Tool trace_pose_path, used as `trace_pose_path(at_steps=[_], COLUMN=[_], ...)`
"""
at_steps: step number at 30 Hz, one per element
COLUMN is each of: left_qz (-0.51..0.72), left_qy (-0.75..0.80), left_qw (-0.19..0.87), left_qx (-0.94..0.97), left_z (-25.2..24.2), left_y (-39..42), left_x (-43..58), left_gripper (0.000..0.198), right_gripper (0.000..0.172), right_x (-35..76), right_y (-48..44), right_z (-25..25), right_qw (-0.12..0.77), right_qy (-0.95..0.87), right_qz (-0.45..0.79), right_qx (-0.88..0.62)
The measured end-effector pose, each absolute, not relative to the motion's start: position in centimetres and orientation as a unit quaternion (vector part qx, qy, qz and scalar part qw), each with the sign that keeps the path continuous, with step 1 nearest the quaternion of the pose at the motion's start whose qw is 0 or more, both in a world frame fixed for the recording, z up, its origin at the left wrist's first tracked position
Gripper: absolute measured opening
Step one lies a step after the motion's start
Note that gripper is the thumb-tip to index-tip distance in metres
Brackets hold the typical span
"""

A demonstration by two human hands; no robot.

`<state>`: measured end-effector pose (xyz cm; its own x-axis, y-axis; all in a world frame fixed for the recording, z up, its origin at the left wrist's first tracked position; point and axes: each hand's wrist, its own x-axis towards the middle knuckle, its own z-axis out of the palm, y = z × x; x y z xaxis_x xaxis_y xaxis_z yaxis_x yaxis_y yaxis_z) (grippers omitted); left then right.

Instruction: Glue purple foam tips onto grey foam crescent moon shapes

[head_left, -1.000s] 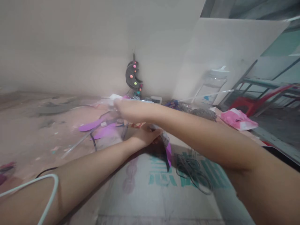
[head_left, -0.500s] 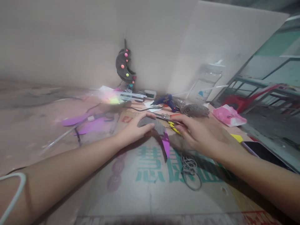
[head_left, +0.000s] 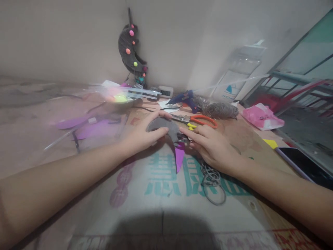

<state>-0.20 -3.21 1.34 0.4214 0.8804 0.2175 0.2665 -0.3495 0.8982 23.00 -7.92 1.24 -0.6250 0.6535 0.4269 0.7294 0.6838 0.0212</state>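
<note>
A crescent (head_left: 166, 127), mostly wound in grey yarn, has its bare purple tip (head_left: 179, 158) pointing down toward me. My left hand (head_left: 143, 133) grips its upper curve, thumb on the near face and fingers behind. At the edge of the winding, the fingers of my right hand (head_left: 212, 146) are pinched together on grey yarn, touching the crescent. A loose coil of grey yarn (head_left: 211, 178) lies on the cardboard (head_left: 130, 222) below that hand. Just beyond my right hand are scissors with orange handles (head_left: 204, 121) and a yellow-handled tool (head_left: 191, 126), partly covered.
A blue glue gun (head_left: 183, 99) and a grey yarn skein (head_left: 221, 110) lie behind. A decorated crescent (head_left: 128, 52) stands against the wall. Purple pieces (head_left: 96, 128) are at left; a pink packet (head_left: 262, 117), a phone (head_left: 304, 163) and a clear bottle (head_left: 238, 73) are at right.
My right hand has moved left and nearer, from beside the scissors to the crescent's wound edge. The orange handles are now uncovered. My left hand keeps its hold, and the view has tilted down.
</note>
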Motion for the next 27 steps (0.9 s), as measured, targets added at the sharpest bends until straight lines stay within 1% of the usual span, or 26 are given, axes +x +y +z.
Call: trace_pose_path(at_steps=[4, 12, 15, 21, 27], left_qz=[0.382, 0.387, 0.381, 0.381, 0.381], left_qy=[0.375, 0.367, 0.365, 0.368, 0.366], left_qw=[0.413, 0.417, 0.437, 0.447, 0.462], left_qx=[0.737, 0.736, 0.729, 0.721, 0.712], left_z=[1.20, 1.07, 1.01, 1.00, 1.07], left_y=[-3.13, -3.02, -2.97, -3.11, -3.24], left_x=[-0.19, -0.19, -0.18, -0.23, -0.23], left_gripper=[0.025, 0.026, 0.025, 0.025, 0.025], right_gripper=[0.036, 0.036, 0.033, 0.020, 0.017], right_x=[23.08, 23.43, 23.20, 22.98, 22.68], right_y=[-7.57, -7.41, -7.54, -7.62, -7.91], right_z=[0.98, 0.81, 0.97, 1.26, 1.43], right_qw=[0.191, 0.169, 0.177, 0.169, 0.179], right_qy=[-0.907, -0.918, -0.915, -0.904, -0.899], right_qz=[-0.106, -0.130, -0.116, -0.075, -0.059], right_qx=[-0.360, -0.335, -0.342, -0.386, -0.396])
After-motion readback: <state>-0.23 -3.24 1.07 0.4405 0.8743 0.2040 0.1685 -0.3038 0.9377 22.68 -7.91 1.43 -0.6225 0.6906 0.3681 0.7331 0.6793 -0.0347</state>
